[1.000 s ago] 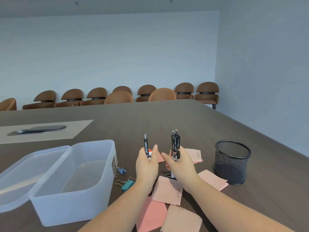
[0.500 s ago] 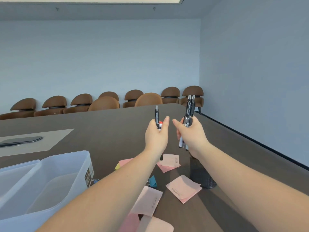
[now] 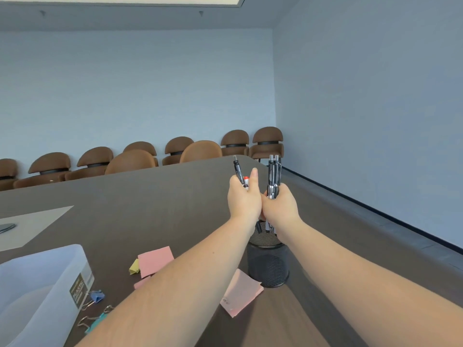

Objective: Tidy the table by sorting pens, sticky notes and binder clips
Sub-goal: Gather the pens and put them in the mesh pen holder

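Observation:
My left hand [image 3: 244,199] grips a black pen [image 3: 238,170] and a red-tipped one, both upright. My right hand [image 3: 280,206] grips a bundle of black pens [image 3: 273,175], upright too. Both fists touch side by side directly above the black mesh pen cup [image 3: 268,265], and the pens' lower ends reach its rim. Pink sticky notes [image 3: 155,260] and another pink one [image 3: 241,291] lie on the dark table [image 3: 150,196]. A yellow note [image 3: 134,266] sits beside them. A blue binder clip [image 3: 96,296] and a teal binder clip [image 3: 96,321] lie near the box.
A translucent plastic box [image 3: 37,291] stands at the lower left. A pale mat [image 3: 32,225] with a dark object lies at the far left. Brown chairs [image 3: 140,156] line the far wall. The table's right edge runs close to the cup.
Both hands, still holding their pens, have moved together and to the right over the mesh cup. The view has tilted up and shifted, so the box is farther left.

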`<state>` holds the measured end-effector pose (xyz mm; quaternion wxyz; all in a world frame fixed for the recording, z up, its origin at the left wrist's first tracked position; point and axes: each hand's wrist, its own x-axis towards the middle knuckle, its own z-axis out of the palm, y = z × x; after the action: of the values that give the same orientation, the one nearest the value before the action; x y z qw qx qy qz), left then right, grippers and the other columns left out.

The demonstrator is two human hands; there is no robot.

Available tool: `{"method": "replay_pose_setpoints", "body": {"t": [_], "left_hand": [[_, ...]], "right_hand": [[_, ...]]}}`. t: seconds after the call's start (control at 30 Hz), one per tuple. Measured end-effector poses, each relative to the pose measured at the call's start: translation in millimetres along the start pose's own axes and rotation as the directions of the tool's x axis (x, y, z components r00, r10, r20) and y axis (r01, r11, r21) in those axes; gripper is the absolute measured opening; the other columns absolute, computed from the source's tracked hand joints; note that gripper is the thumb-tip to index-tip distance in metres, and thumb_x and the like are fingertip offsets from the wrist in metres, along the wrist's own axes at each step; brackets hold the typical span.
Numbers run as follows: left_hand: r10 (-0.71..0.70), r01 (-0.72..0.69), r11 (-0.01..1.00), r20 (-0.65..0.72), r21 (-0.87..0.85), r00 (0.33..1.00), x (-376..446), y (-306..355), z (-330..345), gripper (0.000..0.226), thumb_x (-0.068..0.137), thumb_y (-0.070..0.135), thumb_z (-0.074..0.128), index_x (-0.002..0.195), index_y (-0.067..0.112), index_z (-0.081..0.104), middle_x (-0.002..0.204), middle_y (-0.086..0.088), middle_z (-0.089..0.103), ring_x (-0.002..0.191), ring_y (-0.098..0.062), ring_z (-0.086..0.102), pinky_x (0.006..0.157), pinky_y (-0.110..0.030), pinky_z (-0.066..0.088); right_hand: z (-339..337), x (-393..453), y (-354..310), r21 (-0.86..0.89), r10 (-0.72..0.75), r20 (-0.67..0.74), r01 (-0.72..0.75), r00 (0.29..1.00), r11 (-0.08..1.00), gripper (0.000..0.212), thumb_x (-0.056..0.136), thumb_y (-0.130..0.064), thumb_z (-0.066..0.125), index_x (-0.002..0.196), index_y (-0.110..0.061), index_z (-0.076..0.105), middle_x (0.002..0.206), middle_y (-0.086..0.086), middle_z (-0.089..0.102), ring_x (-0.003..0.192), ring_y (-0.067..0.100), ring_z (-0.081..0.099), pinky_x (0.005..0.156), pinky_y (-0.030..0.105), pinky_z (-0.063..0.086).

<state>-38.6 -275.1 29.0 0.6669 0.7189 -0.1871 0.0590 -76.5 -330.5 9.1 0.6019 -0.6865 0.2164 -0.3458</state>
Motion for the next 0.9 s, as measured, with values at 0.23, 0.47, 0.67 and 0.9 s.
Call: {"method": "replay_pose_setpoints", "body": {"t": [0.23, 0.47, 0.67, 0.9], "left_hand": [[-0.073, 0.072, 0.997, 0.049, 0.03, 0.996, -4.0, -16.5, 0.3, 0.026, 0.095, 0.035, 0.05, 0.096, 0.011, 0.041, 0.075, 0.002, 0.048, 0.079, -0.023, 0.053, 0.067, -0.031, 0.038], [-0.08, 0.073, 0.996, 0.127, 0.056, 0.989, -6.1, -9.3, -16.3, 0.043, 0.092, 0.036, 0.056, 0.128, 0.018, 0.042, 0.107, -0.001, 0.061, 0.094, -0.017, 0.057, 0.081, -0.029, 0.043], [-0.053, 0.043, 0.985, 0.053, 0.17, 0.997, -4.9, -1.1, -54.6, 0.029, 0.096, 0.033, 0.046, 0.119, 0.015, 0.051, 0.105, 0.004, 0.054, 0.092, -0.016, 0.05, 0.081, -0.028, 0.038], [-0.136, 0.084, 0.903, 0.095, 0.422, 0.986, -20.1, 8.9, -115.1, 0.015, 0.093, 0.027, 0.048, 0.091, 0.015, 0.055, 0.09, -0.003, 0.057, 0.086, -0.024, 0.053, 0.079, -0.03, 0.042]], "right_hand": [[-4.2, 0.5, -0.3, -0.11, -0.021, 0.013, 0.023, 1.0, 0.994, 0.032, 0.085, -0.009, 0.058, 0.115, -0.013, 0.047, 0.091, 0.005, 0.062, 0.083, 0.024, 0.061, 0.069, 0.033, 0.05], [-6.2, -0.8, -3.4, -0.151, -0.06, 0.04, 0.065, 0.997, 0.986, 0.042, 0.085, -0.007, 0.059, 0.126, -0.013, 0.052, 0.12, 0.007, 0.063, 0.107, 0.021, 0.062, 0.083, 0.03, 0.051], [-6.6, -8.7, -21.5, -0.287, -0.148, 0.058, 0.158, 0.987, 0.945, 0.028, 0.089, -0.012, 0.059, 0.117, -0.009, 0.064, 0.12, 0.005, 0.067, 0.111, 0.02, 0.061, 0.097, 0.03, 0.047], [-2.8, -40.0, -54.9, -0.323, -0.206, 0.12, 0.234, 0.971, 0.917, 0.018, 0.09, -0.019, 0.059, 0.102, -0.013, 0.069, 0.101, 0.001, 0.068, 0.088, 0.016, 0.058, 0.084, 0.03, 0.049]]}}
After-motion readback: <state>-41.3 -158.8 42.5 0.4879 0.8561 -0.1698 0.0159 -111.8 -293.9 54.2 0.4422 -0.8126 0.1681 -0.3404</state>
